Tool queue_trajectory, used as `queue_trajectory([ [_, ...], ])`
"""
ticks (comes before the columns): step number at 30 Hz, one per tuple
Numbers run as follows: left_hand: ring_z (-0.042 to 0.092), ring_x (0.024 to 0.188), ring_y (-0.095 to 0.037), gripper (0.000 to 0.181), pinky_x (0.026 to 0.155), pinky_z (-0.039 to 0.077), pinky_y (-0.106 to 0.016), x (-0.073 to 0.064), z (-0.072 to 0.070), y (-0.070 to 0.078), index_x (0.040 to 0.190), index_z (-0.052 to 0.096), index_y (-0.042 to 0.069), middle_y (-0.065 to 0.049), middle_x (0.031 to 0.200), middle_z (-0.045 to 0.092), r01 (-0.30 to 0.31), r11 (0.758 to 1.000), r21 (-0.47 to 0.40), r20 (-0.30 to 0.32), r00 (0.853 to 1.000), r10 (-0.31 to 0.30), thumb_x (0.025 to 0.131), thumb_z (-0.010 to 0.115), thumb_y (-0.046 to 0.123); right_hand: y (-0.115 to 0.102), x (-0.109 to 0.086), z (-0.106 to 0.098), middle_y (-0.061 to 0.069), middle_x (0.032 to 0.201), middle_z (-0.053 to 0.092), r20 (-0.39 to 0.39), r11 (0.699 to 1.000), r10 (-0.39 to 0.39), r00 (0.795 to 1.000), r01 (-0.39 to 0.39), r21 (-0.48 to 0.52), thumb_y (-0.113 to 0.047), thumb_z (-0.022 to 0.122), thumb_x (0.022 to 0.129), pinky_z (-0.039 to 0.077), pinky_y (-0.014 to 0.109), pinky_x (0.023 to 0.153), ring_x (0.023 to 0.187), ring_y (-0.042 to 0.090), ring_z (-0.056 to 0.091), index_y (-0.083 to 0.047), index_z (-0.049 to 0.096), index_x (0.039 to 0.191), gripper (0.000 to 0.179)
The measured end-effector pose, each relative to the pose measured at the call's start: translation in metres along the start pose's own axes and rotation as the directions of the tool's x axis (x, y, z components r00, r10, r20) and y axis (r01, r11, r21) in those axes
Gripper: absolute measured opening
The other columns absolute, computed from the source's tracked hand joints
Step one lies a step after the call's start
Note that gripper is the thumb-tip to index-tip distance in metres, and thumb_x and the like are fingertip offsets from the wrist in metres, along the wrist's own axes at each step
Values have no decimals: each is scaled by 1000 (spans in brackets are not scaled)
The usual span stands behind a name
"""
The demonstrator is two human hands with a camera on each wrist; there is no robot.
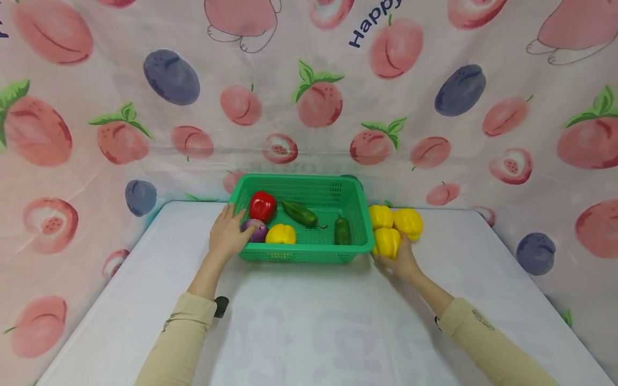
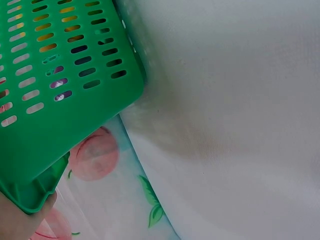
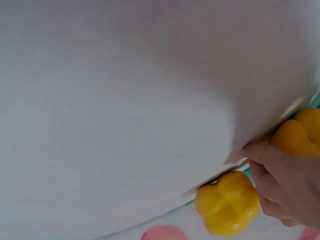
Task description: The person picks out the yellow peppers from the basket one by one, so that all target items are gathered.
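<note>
Glossy yellow, the front bell pepper (image 1: 386, 241) sits on the bench (image 1: 309, 316) just beside the green basket (image 1: 299, 248), the right hand's (image 1: 404, 262) grip curled round it. Likely light, firm and slick, it suits holding by its lobed flanks. The left hand (image 1: 226, 234) pinches the basket's rim.

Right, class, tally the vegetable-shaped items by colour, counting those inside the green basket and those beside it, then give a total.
Yellow peppers: 4
Green items: 2
Red pepper: 1
Purple item: 1
Total: 8
</note>
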State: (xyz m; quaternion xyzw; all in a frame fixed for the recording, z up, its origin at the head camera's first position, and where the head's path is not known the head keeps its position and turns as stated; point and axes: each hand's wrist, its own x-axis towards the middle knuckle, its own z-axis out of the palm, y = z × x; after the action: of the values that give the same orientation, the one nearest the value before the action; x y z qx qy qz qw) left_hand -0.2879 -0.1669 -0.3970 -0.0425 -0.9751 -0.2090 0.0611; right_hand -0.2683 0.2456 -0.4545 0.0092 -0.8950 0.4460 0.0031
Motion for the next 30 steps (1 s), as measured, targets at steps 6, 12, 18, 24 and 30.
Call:
queue_trajectory([
  [6,13,142,-45,62,116,15,-56,1,-1,-1,141,39,-1,-31,152,17,-6,1000,-7,-2,1000,6,93,48,38,-6,1,0,37,143,20,26,1000,10,1000,-10,7,-7,64,84,22,57,113,130,46,28,12,-6,143,93],
  [12,13,143,-45,62,116,16,-56,1,1,-1,141,39,-1,-31,152,17,-3,1000,-9,0,1000,3,93,47,38,-8,-1,0,37,144,18,47,999,45,998,-46,22,-9,63,84,22,58,113,131,46,27,10,-9,144,95],
  [18,13,143,-45,62,116,15,-57,0,1,-2,141,39,-1,-31,152,17,2,1000,-16,0,1000,-2,93,47,38,-4,2,0,32,143,22,39,998,23,999,-25,58,-10,66,82,24,56,111,128,42,30,4,-8,146,98],
  [24,13,143,-45,62,116,16,-57,0,-1,-1,141,39,-1,-31,152,17,-1,1000,-9,4,1000,1,93,47,38,-4,1,0,31,143,23,42,997,24,999,-27,68,-13,67,81,26,54,109,126,41,31,1,-9,146,101],
  [30,13,143,-45,62,116,16,-56,0,-1,0,141,39,-2,-31,152,17,-2,1000,-3,7,1000,2,93,47,37,-6,1,-2,29,143,23,42,997,7,999,-10,80,-12,67,81,27,54,108,126,40,32,2,-7,147,100],
])
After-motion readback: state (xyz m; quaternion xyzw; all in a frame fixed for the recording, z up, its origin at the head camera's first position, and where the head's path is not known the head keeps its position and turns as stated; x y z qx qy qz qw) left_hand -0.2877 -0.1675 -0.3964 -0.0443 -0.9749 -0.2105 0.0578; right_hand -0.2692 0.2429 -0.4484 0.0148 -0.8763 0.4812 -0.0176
